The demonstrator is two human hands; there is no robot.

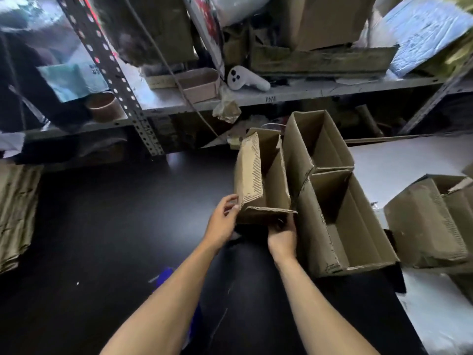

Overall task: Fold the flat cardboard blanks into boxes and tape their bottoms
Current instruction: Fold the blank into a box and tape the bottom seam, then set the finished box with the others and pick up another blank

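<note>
A metal shelving unit [281,94], crowded with worn cartons, a white handheld controller [247,78] and a small pink tray [198,84], stood behind the work area, while a dark floor [89,239] spread below it and a stack of flat cardboard blanks [15,213] lay at the far left edge. To the right, two formed boxes stood open-side up and touching one another, the nearer box [345,226] in front and the farther box [314,144] behind it, apparently parked together as finished work; another carton [425,224] lay tipped on a white sheet [399,162] beyond them. In the centre, just beside those two, a person held the box in hand [261,180] low over the floor, its opening facing up and one long flap folded over its left side. The left hand [222,221] gripped the box's near left corner, thumb and fingers [230,201] pinching the cardboard edge, seemingly to keep the walls square. The right hand [281,237] reached under the near end flap, its fingers hidden by the cardboard, so whether they clasped the box or only propped it could not be told. No tape was visible on it from this angle.
</note>
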